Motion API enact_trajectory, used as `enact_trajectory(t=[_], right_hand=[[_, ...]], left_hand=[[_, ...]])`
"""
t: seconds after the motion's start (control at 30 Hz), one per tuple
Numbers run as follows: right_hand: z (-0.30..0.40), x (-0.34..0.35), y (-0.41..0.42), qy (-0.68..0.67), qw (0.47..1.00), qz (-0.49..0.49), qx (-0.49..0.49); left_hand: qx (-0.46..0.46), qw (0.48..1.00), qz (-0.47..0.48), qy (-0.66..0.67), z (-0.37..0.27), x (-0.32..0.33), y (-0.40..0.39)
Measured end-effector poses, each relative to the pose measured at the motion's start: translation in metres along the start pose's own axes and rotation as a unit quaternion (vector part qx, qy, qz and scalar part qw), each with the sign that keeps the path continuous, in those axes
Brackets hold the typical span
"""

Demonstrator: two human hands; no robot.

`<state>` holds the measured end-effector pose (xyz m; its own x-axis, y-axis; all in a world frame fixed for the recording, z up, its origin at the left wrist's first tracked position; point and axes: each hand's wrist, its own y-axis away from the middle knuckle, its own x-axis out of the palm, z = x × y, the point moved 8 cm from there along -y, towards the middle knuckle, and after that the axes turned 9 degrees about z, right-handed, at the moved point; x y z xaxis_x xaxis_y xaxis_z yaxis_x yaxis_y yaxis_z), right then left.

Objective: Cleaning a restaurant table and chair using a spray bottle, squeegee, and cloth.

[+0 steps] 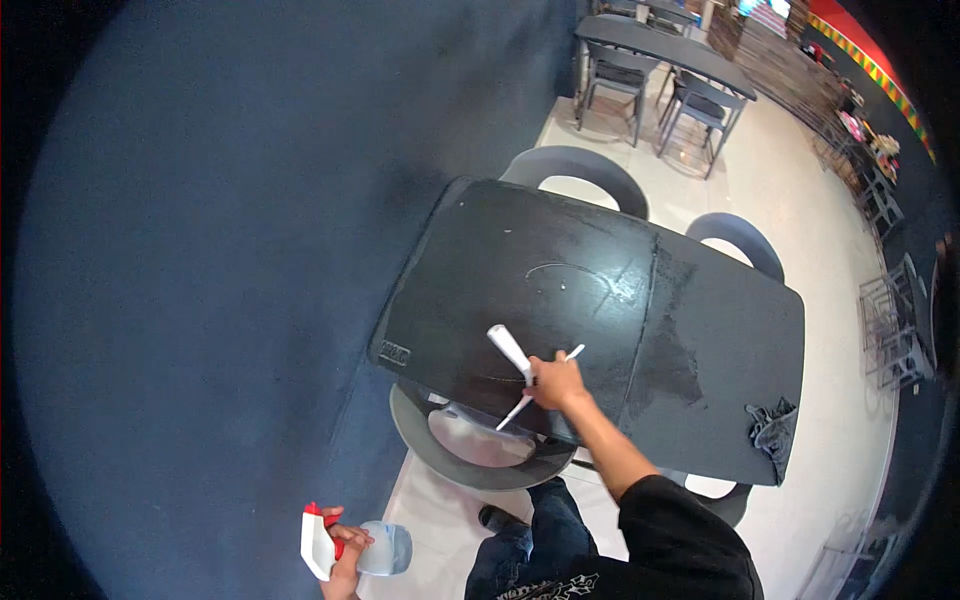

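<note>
A white squeegee (510,349) is in my right hand (558,382), over the near edge of a dark tabletop (480,277). Its thick handle points up and left, while a thin white blade bar shows on both sides of my fingers. The left half of the tabletop looks wet and shiny, with a curved streak and a few drops. At the lower left, away from the table, my left hand (346,551) grips a spray bottle (388,548) with a white and red trigger head and clear liquid inside. The bottle is tilted on its side.
A crumpled dark cloth (772,431) lies at the table's right corner. Grey chairs (581,166) stand tucked around the table, one chair (480,480) right before my legs. A dark blue wall (225,262) runs along the left. Another table (660,49) with chairs stands farther back.
</note>
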<state>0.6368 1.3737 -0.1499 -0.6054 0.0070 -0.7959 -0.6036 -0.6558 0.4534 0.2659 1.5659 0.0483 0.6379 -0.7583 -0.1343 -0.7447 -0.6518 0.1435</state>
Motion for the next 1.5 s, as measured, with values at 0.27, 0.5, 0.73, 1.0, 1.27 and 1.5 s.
enact_trajectory(t=[0.27,0.5,0.73,1.0,1.27,1.5], right_hand=[[-0.003,0.041,-0.022,-0.307,0.926,0.128,-0.179],[-0.120,0.014,-0.028,-0.514,0.842,-0.161,0.025],[-0.224,-0.035,0.016,-0.551,0.757,-0.342,0.080],[-0.065,-0.035,-0.120,-0.533,0.813,-0.204,-0.119],[-0.256,-0.077,-0.026,-0.548,0.661,-0.501,0.107],[-0.311,-0.019,0.113,-0.456,0.470,-0.702,0.279]], left_hand=[[-0.009,1.000,-0.013,0.006,0.017,-0.004,-0.006],[-0.029,0.999,0.031,0.004,0.029,0.025,-0.034],[-0.020,0.997,0.073,0.011,0.013,0.072,-0.075],[0.019,0.985,0.123,-0.119,-0.037,0.131,-0.121],[0.012,0.981,0.179,-0.069,-0.039,0.156,-0.146],[0.036,0.971,0.222,-0.086,-0.022,0.149,-0.161]])
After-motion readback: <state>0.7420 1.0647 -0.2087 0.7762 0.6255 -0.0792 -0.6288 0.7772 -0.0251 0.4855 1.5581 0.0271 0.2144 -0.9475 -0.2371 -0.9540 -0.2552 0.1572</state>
